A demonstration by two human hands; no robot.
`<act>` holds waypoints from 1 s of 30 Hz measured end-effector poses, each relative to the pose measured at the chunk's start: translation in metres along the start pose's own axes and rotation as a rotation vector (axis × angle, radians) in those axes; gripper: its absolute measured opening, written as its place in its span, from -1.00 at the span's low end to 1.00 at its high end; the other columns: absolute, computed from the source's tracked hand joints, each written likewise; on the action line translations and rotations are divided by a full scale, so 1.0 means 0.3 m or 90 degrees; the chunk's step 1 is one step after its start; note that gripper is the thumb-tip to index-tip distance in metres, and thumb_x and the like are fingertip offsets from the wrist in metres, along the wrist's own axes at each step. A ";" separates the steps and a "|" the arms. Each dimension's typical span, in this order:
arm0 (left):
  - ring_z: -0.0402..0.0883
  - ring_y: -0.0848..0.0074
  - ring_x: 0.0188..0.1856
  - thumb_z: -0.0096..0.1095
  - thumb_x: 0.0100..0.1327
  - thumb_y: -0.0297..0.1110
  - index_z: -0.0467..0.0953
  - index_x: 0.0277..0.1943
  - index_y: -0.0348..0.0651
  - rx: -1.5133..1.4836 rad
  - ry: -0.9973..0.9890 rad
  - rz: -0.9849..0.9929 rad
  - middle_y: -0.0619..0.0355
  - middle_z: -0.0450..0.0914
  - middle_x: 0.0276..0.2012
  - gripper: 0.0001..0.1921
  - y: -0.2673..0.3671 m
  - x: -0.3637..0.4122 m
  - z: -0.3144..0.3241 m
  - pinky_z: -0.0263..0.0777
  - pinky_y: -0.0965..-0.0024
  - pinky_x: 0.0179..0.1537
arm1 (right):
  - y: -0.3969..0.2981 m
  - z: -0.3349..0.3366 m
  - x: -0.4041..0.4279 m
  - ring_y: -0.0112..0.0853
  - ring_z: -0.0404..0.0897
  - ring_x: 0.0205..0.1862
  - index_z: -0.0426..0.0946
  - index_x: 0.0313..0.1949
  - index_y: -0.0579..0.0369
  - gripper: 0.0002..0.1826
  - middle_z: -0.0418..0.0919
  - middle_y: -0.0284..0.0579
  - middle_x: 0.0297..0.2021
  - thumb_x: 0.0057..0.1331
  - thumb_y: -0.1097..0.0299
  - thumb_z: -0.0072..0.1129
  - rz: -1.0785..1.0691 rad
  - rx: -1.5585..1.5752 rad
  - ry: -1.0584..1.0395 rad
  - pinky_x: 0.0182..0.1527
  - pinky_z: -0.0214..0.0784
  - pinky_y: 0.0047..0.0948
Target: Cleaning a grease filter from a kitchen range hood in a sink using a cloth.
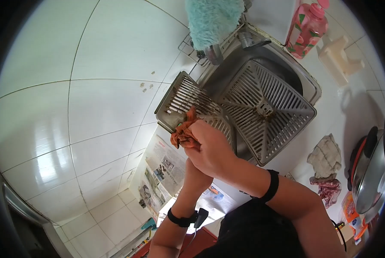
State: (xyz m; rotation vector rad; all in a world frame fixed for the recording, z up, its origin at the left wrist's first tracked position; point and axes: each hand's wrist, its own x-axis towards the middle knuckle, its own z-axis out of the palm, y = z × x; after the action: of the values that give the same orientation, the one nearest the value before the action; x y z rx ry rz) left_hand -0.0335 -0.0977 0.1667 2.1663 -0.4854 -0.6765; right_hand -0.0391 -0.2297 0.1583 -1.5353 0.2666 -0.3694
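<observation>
My right hand [210, 146] grips a crumpled orange-brown cloth [183, 137], which is against the lower left corner of a slotted metal range hood filter panel [192, 93]. Brown grime marks the slots of this panel. My left hand [197, 177] lies just below and partly behind the right one; its fingers are hidden, so what it holds cannot be seen. A second slotted panel [284, 111] with a grimy centre plate rests at an angle across the stainless steel sink [311, 87], to the right of the first and overlapping it.
A faucet [247, 40] and a fluffy turquoise duster [213, 22] are at the back of the sink. On the right stand a pink pump bottle [308, 30], a cream plastic holder [340, 61], a grey rag [325, 156] and pan lids [368, 174]. A tiled wall [105, 109] bounds the left.
</observation>
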 end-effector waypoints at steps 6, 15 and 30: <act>0.66 0.13 0.26 0.34 0.37 -0.53 0.50 0.27 -0.39 0.067 -0.044 0.049 -0.15 0.67 0.18 -0.57 -0.036 0.009 -0.005 0.50 0.15 0.24 | -0.049 0.042 0.182 0.10 0.59 -0.24 0.43 -0.24 0.19 -0.85 0.52 0.10 -0.26 0.29 0.55 0.26 -0.050 0.038 0.051 -0.19 0.45 0.00; 0.59 0.26 0.29 0.45 0.37 -0.44 0.41 0.39 -0.32 -0.016 -0.072 -0.158 -0.10 0.56 0.30 -0.42 -0.059 -0.017 -0.038 0.48 0.15 0.24 | 0.044 0.019 -0.066 0.05 0.61 -0.20 0.46 -0.23 0.13 -0.82 0.54 0.02 -0.22 0.24 0.56 0.28 0.012 0.005 -0.009 -0.20 0.47 -0.04; 0.70 0.16 0.19 0.27 0.39 -0.56 0.55 0.20 -0.40 -0.036 0.035 -0.044 -0.10 0.73 0.10 -0.66 -0.006 -0.002 0.010 0.54 0.21 0.16 | 0.029 0.023 0.025 0.04 0.64 -0.21 0.46 -0.25 0.15 -0.78 0.59 0.01 -0.23 0.21 0.50 0.37 -0.058 0.004 0.027 -0.18 0.51 -0.08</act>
State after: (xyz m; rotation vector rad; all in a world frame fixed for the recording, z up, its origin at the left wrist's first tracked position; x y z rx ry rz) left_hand -0.0357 -0.0980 0.1637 2.1506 -0.3599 -0.6591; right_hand -0.0290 -0.2262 0.1502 -1.5387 0.2289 -0.4750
